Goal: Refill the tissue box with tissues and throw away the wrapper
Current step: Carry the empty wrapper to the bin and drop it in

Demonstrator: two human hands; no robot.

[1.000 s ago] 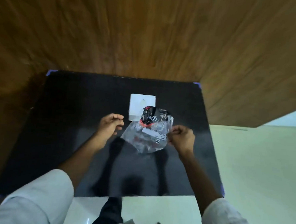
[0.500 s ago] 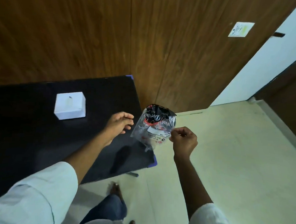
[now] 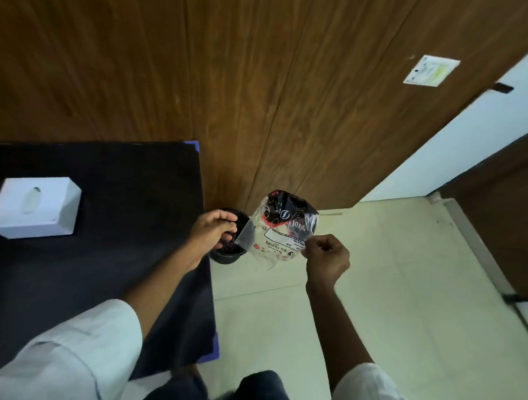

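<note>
The empty plastic tissue wrapper, clear with black and red print, hangs in the air, pinched at its right edge by my right hand. My left hand is curled at the wrapper's left corner; whether it grips the corner is unclear. Both hands hover just past the table's right edge. Under my left hand a small black bin stands on the floor, mostly hidden by that hand. The white tissue box sits at the left on the black table, its oval slot facing up.
A wood-panelled wall rises behind the table and bin, with a white sticker on it. Pale floor tiles stretch to the right. My legs and a foot show at the bottom edge.
My view has swung right, away from the table. Both hands carried the wrapper off the tabletop to above the bin, which has come into view. My left hand closed in on the wrapper's corner.
</note>
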